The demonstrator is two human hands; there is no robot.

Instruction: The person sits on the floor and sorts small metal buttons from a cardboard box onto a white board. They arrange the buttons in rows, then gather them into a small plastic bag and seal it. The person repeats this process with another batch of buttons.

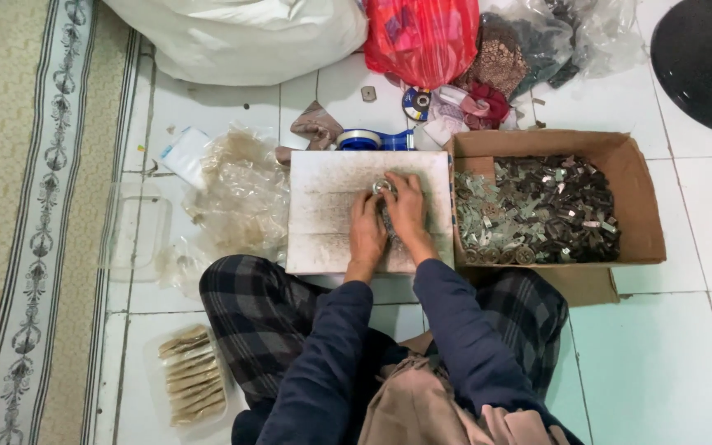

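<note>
A white board lies on the tiled floor in front of my crossed legs. Both hands rest on it close together. My left hand and my right hand pinch a small cluster of shiny metal parts near the board's top middle. A darker strip of the same parts runs down between the two hands, mostly hidden by my fingers. Just right of the board stands an open cardboard box filled with several small dark and silvery metal pieces.
Crumpled clear plastic bags lie left of the board, a clear tray beside them. A packet of tan strips sits by my left knee. A tape dispenser, red bag, white sack and patterned rug surround the spot.
</note>
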